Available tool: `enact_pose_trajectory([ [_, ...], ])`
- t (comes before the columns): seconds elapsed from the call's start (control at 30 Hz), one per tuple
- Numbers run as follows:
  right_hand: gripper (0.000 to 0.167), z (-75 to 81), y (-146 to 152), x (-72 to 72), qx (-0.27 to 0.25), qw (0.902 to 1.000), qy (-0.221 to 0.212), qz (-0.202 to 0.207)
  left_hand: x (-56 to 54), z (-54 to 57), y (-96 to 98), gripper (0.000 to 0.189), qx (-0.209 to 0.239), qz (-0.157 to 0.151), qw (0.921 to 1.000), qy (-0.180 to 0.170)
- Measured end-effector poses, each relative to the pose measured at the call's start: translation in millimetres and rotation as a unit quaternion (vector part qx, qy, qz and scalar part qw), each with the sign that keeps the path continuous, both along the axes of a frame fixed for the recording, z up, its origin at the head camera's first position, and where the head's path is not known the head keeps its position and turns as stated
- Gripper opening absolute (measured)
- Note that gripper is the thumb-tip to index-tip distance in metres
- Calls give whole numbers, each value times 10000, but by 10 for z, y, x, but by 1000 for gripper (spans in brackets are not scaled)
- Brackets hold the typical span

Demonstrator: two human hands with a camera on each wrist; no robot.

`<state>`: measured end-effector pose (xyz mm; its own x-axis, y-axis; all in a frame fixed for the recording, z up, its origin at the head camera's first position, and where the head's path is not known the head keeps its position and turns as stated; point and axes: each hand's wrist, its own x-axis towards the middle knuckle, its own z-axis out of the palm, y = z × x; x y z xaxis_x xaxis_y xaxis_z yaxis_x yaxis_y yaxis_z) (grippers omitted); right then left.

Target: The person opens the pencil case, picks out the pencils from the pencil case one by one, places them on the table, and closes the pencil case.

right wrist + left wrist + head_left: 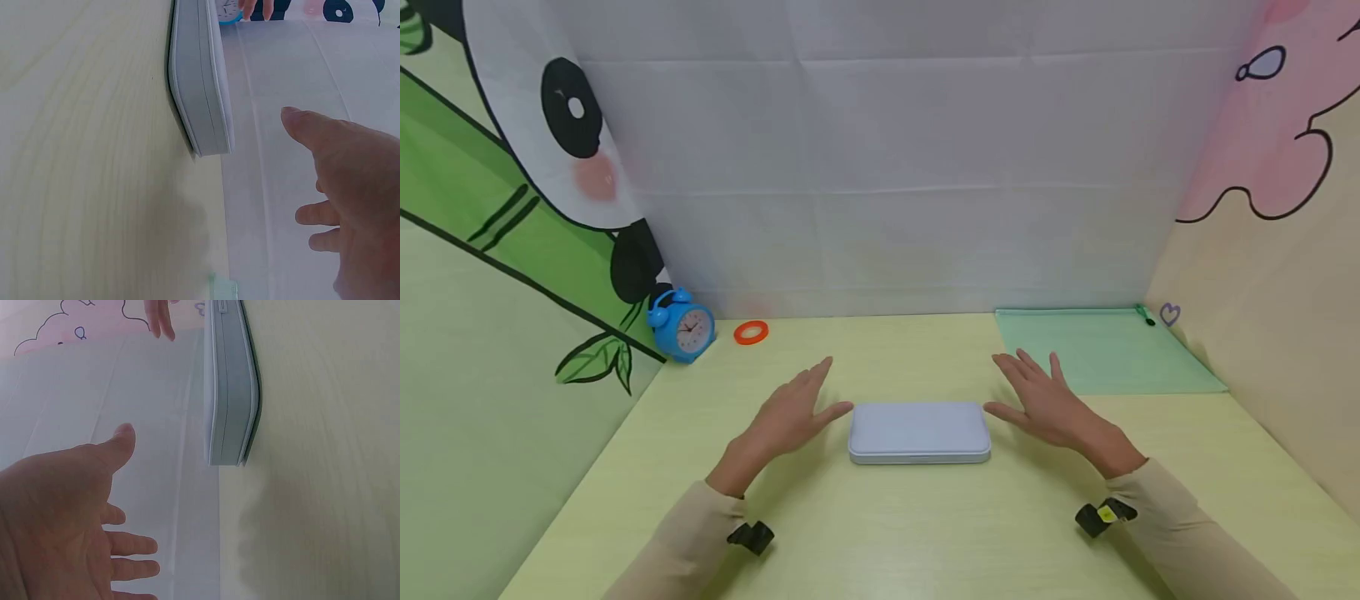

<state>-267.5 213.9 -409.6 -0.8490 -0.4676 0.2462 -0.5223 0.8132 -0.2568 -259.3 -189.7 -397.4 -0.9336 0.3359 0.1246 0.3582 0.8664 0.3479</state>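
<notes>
A flat, pale grey rectangular zip case [920, 430] lies closed on the table, its long side across the view. To its left my left hand [786, 418] hovers, fingers straight and thumb stretched toward the case's corner. My right hand [1051, 410] mirrors it on the other side, fingers spread. In the left wrist view a zip pull [222, 306] shows on the case's side, and the left palm [59, 512] holds nothing. From the right wrist, the thumb [306, 125] appears apart from the case's end.
A blue alarm clock [685, 327] stands at the back left, with an orange ring [751, 332] beside it. A green translucent mat [1112, 354] covers the back right. On its far corner rests a small green-and-black item [1145, 314], near a purple heart outline [1170, 313].
</notes>
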Motion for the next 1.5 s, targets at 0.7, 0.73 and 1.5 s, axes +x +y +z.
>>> enact_pose_trajectory([
  [0.7,81,-39,-256,90,152,9974,-436,551,37,-121,178,110,-44,-622,9956,-701],
  [0.73,82,-42,-270,90,168,9970,-485,576,37,-119,184,110,-37,-661,9952,-722],
  [1.5,93,-114,-352,119,330,9944,-577,817,47,-237,278,115,25,-929,9920,-859],
])
